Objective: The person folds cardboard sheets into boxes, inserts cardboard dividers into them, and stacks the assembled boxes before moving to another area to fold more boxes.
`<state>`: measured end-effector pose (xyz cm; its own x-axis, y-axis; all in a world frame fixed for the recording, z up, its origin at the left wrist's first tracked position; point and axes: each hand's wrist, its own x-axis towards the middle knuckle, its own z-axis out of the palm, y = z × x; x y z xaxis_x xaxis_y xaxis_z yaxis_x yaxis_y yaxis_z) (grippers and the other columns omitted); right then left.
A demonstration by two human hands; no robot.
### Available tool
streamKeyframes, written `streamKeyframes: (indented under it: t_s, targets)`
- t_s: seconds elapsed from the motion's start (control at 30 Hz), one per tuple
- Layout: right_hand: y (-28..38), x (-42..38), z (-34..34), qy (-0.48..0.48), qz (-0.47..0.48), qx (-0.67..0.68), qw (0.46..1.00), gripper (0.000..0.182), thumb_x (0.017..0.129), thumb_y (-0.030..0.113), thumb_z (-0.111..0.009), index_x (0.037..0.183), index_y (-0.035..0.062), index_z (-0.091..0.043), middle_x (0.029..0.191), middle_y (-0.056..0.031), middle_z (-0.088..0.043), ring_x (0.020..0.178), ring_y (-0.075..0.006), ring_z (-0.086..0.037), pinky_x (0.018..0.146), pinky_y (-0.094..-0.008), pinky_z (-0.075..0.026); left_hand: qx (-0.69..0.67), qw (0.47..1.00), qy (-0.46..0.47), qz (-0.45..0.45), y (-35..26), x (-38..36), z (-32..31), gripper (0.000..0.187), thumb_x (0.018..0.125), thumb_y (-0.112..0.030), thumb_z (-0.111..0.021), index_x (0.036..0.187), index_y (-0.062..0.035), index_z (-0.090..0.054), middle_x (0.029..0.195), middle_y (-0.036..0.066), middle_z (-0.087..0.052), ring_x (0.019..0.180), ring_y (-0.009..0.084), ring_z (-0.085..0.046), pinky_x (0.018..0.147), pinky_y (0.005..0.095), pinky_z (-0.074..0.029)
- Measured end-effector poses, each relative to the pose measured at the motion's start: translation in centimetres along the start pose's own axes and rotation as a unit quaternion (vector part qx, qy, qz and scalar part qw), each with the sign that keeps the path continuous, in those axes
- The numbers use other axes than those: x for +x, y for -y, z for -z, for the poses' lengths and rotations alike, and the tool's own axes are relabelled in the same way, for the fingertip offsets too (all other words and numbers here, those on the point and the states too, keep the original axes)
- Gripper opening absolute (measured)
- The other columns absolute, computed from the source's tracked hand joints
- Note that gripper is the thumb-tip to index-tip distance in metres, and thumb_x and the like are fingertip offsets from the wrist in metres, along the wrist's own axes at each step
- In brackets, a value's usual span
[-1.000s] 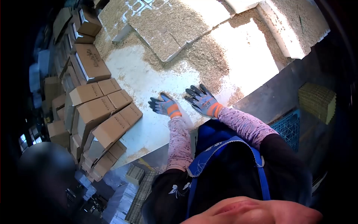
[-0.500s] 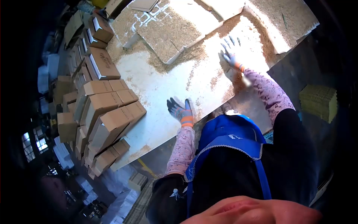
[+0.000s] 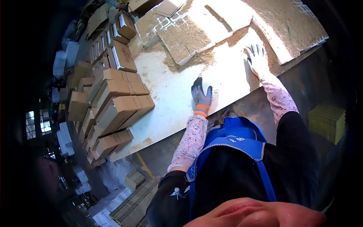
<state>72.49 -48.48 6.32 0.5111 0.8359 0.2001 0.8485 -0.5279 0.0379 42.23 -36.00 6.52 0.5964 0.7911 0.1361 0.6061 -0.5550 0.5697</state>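
My left hand (image 3: pixel 201 97), in a grey glove with dark fingertips and an orange cuff, is over the white tabletop (image 3: pixel 162 98). Its fingers point away from me and the thumb stands apart, with nothing held. Farther right, my right hand (image 3: pixel 258 61) lies palm down in bright sunlight, fingers stretched and spread. It is beside a thick, white-edged slab (image 3: pixel 281 34) covered with tan crumbs. Beyond my hands, another crumb-covered slab (image 3: pixel 185 41) has a white lattice pattern on it. Whether my left palm touches the table cannot be made out.
Stacked brown cardboard boxes (image 3: pixel 121 108) line the table's left side. A flat cardboard piece (image 3: pixel 169 7) rests on the far slab. A yellowish stacked block (image 3: pixel 327 123) stands on the floor at right. At top left, part of another person's gloved hand (image 3: pixel 124 6) shows.
My left hand has moved right and away from me. My right hand has shifted right, toward the slab. Fewer loose crumbs lie on the tabletop between them. The camera view has shifted slightly.
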Motion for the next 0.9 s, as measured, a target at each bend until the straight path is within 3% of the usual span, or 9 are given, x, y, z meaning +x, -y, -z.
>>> streamKeyframes:
  t_s: [0.13, 0.23, 0.27, 0.37, 0.47, 0.63, 0.7, 0.83, 0.9]
  targets:
    - [7.5, -6.4, -1.6, 0.062, 0.118, 0.125, 0.983, 0.057, 0.084, 0.039, -0.051, 0.135, 0.0163, -0.038, 0.142, -0.0162, -0.031, 0.131, -0.0349, -0.027, 0.108, -0.0506, -0.018, 0.197, 0.950, -0.090, 0.226, 9.4, -8.3, 0.0, 0.078, 0.083, -0.052, -0.050, 0.139, -0.0022, -0.027, 0.143, 0.022, -0.026, 0.132, 0.0373, -0.023, 0.108, 0.0482, -0.014]
    - [10.1, -11.7, -1.0, 0.134, 0.279, 0.162, 0.937, 0.057, 0.084, 0.039, -0.052, 0.136, 0.0214, -0.037, 0.143, -0.0130, -0.030, 0.132, -0.0324, -0.027, 0.108, -0.0519, -0.017, 0.195, 0.874, 0.116, 0.430, 10.5, -11.4, -1.7, 0.088, 0.085, -0.061, -0.038, 0.143, 0.0002, -0.012, 0.147, 0.027, -0.007, 0.136, 0.0424, -0.009, 0.109, 0.0503, -0.007]
    - [9.5, -12.1, -1.4, 0.135, 0.286, 0.177, 0.932, 0.057, 0.084, 0.039, -0.052, 0.136, 0.0219, -0.038, 0.143, -0.0126, -0.031, 0.132, -0.0323, -0.027, 0.108, -0.0522, -0.017, 0.187, 0.930, 0.010, 0.317, 9.7, -12.0, -4.1, 0.090, 0.084, -0.062, -0.039, 0.144, -0.0015, -0.009, 0.147, 0.027, -0.006, 0.136, 0.0443, -0.006, 0.109, 0.0536, -0.004]
    - [5.2, -9.3, -3.0, 0.087, 0.133, 0.088, 0.983, 0.052, 0.083, 0.037, -0.053, 0.131, 0.0195, -0.045, 0.141, -0.0137, -0.033, 0.131, -0.0335, -0.029, 0.107, -0.0538, -0.017, 0.192, 0.965, 0.179, 0.023, 4.5, -8.0, -6.8, 0.092, 0.082, -0.063, -0.041, 0.145, -0.0052, -0.005, 0.148, 0.025, -0.005, 0.135, 0.0467, -0.002, 0.107, 0.0585, -0.001]
    - [2.1, -5.8, -1.6, 0.068, 0.037, 0.022, 0.997, 0.056, 0.082, 0.029, -0.055, 0.133, 0.0133, -0.041, 0.142, -0.0173, -0.030, 0.131, -0.0344, -0.027, 0.108, -0.0502, -0.017, -0.013, 0.963, 0.259, -0.068, 1.5, -3.2, -6.3, 0.087, 0.083, -0.052, -0.050, 0.143, -0.0030, -0.012, 0.147, 0.022, -0.016, 0.135, 0.0369, -0.016, 0.111, 0.0446, -0.012]
    - [4.9, 5.6, 3.5, 0.025, -0.014, 0.169, 0.985, 0.051, 0.083, 0.025, -0.058, 0.129, 0.0089, -0.043, 0.134, -0.0169, -0.040, 0.122, -0.0316, -0.040, 0.102, -0.0396, -0.030, -0.267, 0.960, -0.023, -0.077, 0.3, 9.5, 0.1, 0.067, 0.082, -0.019, -0.064, 0.136, 0.0012, -0.029, 0.138, 0.021, -0.035, 0.126, 0.0319, -0.037, 0.106, 0.0353, -0.028]
    - [6.4, 10.2, 0.0, -0.064, -0.085, 0.500, 0.860, 0.044, 0.087, 0.020, -0.057, 0.127, 0.0056, -0.046, 0.128, -0.0149, -0.047, 0.118, -0.0271, -0.045, 0.099, -0.0357, -0.036, -0.449, 0.889, -0.094, 0.016, 4.5, 13.9, 2.1, 0.060, 0.086, -0.008, -0.059, 0.136, 0.0001, -0.029, 0.139, 0.016, -0.034, 0.129, 0.0236, -0.033, 0.108, 0.0326, -0.024]
    - [9.0, 19.0, 1.6, -0.035, -0.213, 0.730, 0.649, 0.047, 0.091, 0.036, -0.051, 0.132, 0.0141, -0.044, 0.130, -0.0082, -0.046, 0.114, -0.0228, -0.048, 0.094, -0.0370, -0.039, -0.656, 0.707, -0.229, 0.131, 16.1, 24.3, 7.2, 0.047, 0.095, -0.009, -0.045, 0.139, -0.0072, -0.029, 0.141, 0.007, -0.031, 0.126, 0.0187, -0.033, 0.106, 0.0291, -0.025]
    - [9.7, 22.8, 3.2, -0.007, -0.253, 0.746, 0.615, 0.055, 0.089, 0.052, -0.045, 0.133, 0.0191, -0.042, 0.133, -0.0068, -0.042, 0.115, -0.0267, -0.048, 0.092, -0.0424, -0.041, -0.683, 0.678, -0.166, 0.215, 22.1, 29.0, 9.4, 0.069, 0.090, -0.044, -0.050, 0.142, -0.0091, -0.022, 0.146, 0.009, -0.025, 0.129, 0.0232, -0.031, 0.104, 0.0374, -0.025]
